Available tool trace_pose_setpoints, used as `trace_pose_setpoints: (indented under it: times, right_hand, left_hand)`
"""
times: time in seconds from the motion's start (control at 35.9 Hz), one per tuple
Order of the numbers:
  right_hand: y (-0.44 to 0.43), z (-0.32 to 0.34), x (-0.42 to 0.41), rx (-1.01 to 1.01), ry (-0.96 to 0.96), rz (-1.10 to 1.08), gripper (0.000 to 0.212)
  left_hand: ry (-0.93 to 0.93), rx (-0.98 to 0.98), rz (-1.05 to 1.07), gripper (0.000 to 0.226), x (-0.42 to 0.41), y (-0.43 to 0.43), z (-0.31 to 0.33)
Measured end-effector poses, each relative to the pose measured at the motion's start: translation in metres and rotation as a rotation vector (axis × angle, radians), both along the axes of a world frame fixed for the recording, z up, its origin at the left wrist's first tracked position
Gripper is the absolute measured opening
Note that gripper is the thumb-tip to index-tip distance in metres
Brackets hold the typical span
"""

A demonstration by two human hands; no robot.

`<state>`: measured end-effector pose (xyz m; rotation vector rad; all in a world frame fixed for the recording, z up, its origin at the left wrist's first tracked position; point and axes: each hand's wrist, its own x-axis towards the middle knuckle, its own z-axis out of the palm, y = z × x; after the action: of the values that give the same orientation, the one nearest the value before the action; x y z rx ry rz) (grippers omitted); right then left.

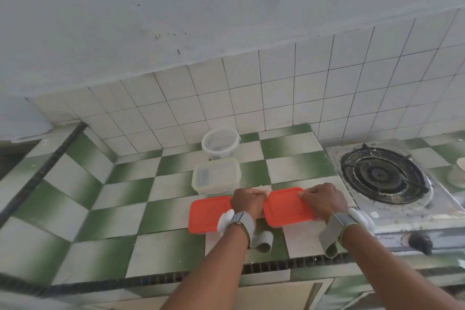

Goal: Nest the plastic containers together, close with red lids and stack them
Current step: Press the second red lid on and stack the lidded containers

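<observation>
Red and thin, the rectangular plastic lid (286, 206) sits near the desk's (120, 196) front edge, both hands pinching its far corners: left hand (247, 200), right hand (324, 199). It looks light and bendy, best held by the rim. A second red lid (207, 215) lies just left. Clear rectangular container (216, 176) and round clear tub (221, 143) wait behind. Whether a container sits under the held lid is hidden.

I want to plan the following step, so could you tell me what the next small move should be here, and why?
Probably press down the right red lid: both the left hand and right hand grip its edges. The left red lid already lies flat beside it.
</observation>
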<state>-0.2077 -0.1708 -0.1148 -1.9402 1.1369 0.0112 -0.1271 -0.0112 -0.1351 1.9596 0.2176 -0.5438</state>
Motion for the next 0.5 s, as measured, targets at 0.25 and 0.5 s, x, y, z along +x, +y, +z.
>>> trace_pose_setpoints:
  times: [0.25,0.5]
  right_hand:
    - [-0.005,-0.001,-0.003,0.031,-0.028,0.026,0.01]
    - [0.001,-0.001,-0.013,-0.021,-0.137,0.004,0.011]
  left_hand:
    - [0.244,-0.191,0.144,0.016,0.001,-0.006,0.002]
    - [0.035,-0.112,0.164,0.019,-0.003,-0.007,-0.003]
